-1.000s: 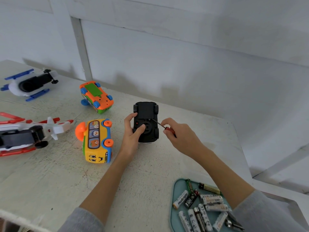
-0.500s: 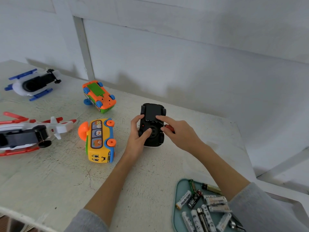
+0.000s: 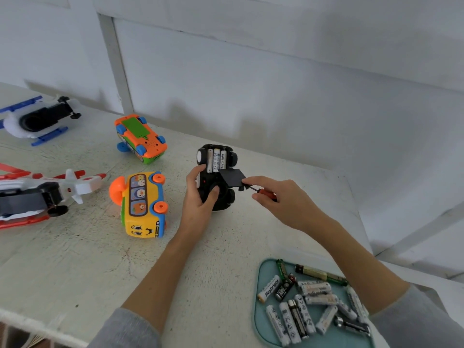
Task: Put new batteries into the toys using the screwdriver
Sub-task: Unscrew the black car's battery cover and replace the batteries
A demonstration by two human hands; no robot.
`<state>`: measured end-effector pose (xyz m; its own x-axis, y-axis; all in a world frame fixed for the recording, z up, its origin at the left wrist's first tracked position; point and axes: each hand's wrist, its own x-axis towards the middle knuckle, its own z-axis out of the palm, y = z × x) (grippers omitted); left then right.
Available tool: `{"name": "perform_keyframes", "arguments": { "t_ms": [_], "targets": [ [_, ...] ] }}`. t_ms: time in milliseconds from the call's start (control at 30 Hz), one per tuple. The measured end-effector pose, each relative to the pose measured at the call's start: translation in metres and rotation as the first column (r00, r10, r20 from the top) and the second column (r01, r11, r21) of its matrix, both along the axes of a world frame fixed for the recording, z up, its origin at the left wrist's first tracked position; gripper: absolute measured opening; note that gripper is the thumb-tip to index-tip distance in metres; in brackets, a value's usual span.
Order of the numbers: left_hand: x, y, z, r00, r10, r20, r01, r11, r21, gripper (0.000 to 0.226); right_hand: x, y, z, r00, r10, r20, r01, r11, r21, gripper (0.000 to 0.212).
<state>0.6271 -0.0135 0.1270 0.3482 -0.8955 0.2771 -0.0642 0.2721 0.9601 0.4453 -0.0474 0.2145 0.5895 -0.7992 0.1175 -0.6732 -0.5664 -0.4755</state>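
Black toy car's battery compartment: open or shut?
Open. The black cover is lifted clear in the right hand, exposing three batteries inside the black toy car.

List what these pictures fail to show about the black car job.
Head view only:
- Screwdriver: most of the handle, hidden in the right hand.
- Car top: faces the table.
- Cell polarity marks: too small.
- Tray: cut off by the bottom edge.
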Motion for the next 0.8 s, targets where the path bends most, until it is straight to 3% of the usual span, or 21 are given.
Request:
{"name": "perform_keyframes", "arguments": {
  "t_ms": [133,400,800],
  "targets": [
    [0.000,-0.001,0.000,0.992,0.124,-0.002,-0.124,0.991,-0.058,0.050,-0.016,0.006,0.004,0.997,-0.003,-0.083,0.006,0.999,0.036,0.031],
    [-0.001,0.000,-0.004,0.985,0.171,0.027,-0.166,0.979,-0.121,0.048,0.002,0.010,0.009,0.916,0.085,-0.393,-0.065,0.996,0.063,0.030],
    [0.002,-0.001,-0.006,0.983,0.178,0.039,-0.171,0.974,-0.147,0.048,0.018,0.015,0.027,0.801,0.232,-0.551,-0.072,0.953,0.296,0.038]
  ]
}}
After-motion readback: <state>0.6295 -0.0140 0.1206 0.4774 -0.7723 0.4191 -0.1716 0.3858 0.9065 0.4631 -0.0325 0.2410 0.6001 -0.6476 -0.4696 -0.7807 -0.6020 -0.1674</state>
